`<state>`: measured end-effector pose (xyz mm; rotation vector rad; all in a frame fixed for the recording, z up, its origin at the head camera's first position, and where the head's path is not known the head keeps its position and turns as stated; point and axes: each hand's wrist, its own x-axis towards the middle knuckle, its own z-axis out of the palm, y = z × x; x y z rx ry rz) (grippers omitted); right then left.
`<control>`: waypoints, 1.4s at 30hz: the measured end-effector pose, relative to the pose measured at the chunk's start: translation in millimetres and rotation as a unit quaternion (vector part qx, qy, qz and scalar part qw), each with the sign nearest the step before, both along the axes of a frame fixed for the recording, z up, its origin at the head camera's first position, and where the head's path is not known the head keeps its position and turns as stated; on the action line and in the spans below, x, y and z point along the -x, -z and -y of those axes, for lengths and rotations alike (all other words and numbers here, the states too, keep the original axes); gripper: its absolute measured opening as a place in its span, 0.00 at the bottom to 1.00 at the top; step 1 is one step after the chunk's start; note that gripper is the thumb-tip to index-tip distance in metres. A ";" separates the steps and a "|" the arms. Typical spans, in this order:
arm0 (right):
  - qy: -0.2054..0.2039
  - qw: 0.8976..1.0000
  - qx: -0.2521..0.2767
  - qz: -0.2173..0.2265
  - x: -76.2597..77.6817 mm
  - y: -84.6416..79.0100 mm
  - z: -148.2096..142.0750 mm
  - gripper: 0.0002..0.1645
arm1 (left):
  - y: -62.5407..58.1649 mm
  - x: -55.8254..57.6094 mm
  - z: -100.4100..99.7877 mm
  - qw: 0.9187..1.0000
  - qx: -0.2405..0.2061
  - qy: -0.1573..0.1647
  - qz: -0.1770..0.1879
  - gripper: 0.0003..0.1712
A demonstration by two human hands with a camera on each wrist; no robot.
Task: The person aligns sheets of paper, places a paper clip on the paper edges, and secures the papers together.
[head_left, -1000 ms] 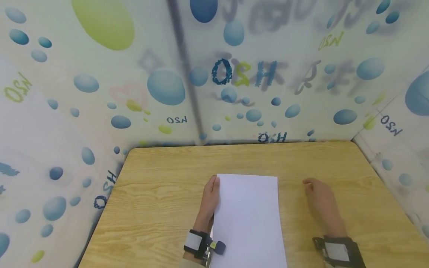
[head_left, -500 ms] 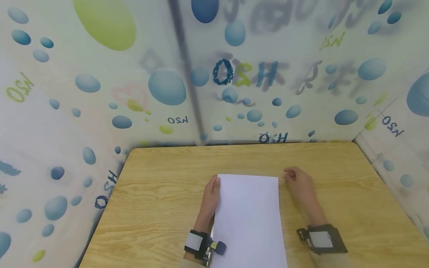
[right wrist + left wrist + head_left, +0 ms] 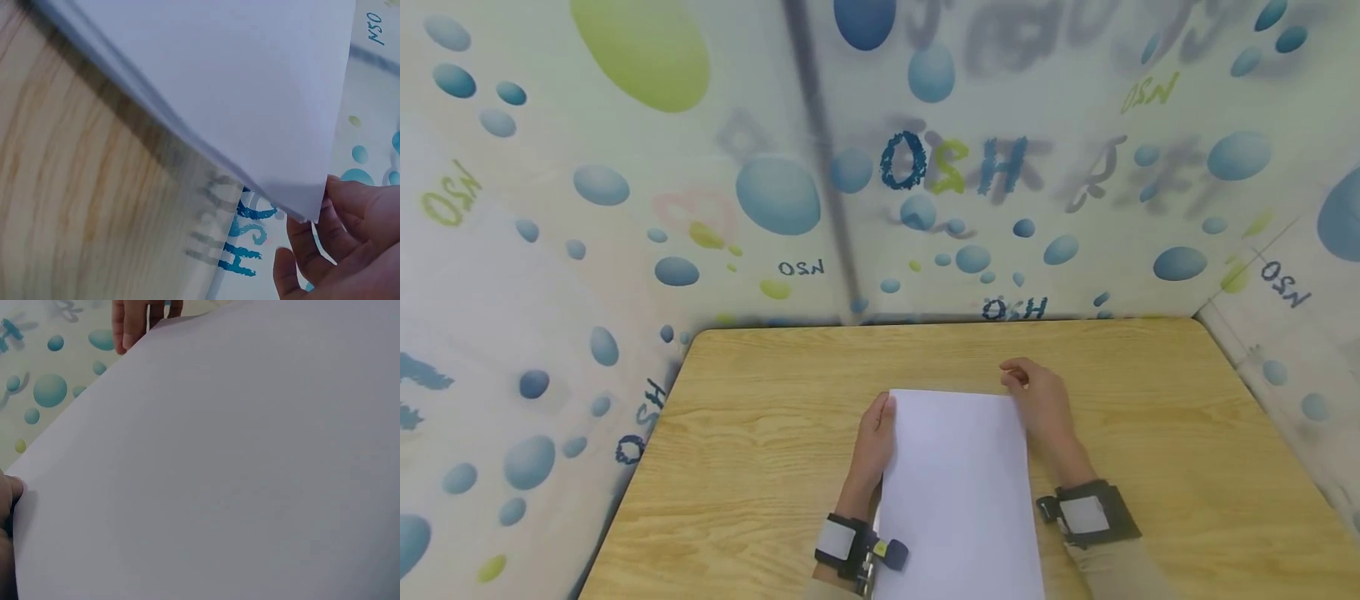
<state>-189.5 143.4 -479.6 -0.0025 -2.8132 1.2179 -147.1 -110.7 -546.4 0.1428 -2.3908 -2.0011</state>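
A white stack of paper (image 3: 958,492) is held up over the wooden table, its long side toward me. My left hand (image 3: 872,433) grips its left edge near the far corner, thumb on the front; the left wrist view catches that thumb (image 3: 14,487) at the paper's edge. My right hand (image 3: 1045,404) is at the far right corner with loosely bent fingers. In the right wrist view, its fingers (image 3: 303,247) spread around the paper's corner, partly behind it, and the corner bends slightly. Several layered sheet edges show along that side.
The wooden table (image 3: 760,433) extends to both sides of the paper. Behind it stands a pale wall covering (image 3: 1075,108) with blue and green drops and lettering. Each wrist wears a black strap (image 3: 1105,512) with a small device.
My right hand has come leftward from beside the paper to its far right corner, with its fingers loosening from a more curled pose. The left hand and the paper have stayed nearly still.
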 end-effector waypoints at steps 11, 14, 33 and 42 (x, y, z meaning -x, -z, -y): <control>-0.033 0.998 0.036 -0.037 -1.1 -3.7 25.6 0.12 | 0.1 1.3 0.0 1.000 0.007 0.001 -0.001 0.20; -0.043 0.997 0.041 -0.047 -0.5 -4.3 36.6 0.09 | -1.3 1.7 0.6 1.000 0.007 0.003 -0.001 0.20; -0.109 0.990 0.079 -0.031 2.0 7.1 89.3 0.04 | 1.5 -0.7 0.6 1.000 -0.012 0.016 -0.001 0.22; -0.125 0.988 0.083 -0.040 -0.7 5.0 100.5 0.03 | 1.8 -0.3 0.0 1.000 -0.016 0.018 -0.009 0.23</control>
